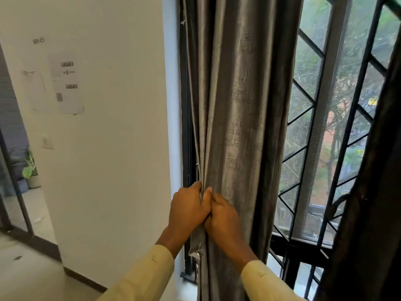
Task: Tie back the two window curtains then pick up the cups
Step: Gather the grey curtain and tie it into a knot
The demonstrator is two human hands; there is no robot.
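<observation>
The grey left curtain (240, 105) hangs gathered in folds against the left side of the window. My left hand (187, 207) and my right hand (223, 218) meet side by side on its left edge, both gripping the folded fabric. A short grey strip of cloth (195, 246) hangs down below my hands, its end frayed. The dark right curtain (368, 192) hangs at the right edge of the view, with a dark loop (336, 205) on its left side. No cups are in view.
The window has a black diamond-pattern grille (303, 131) and a mesh screen, with trees outside. A white wall (121, 127) with papers taped to it stands to the left. A potted plant (30, 170) sits beyond a doorway at far left.
</observation>
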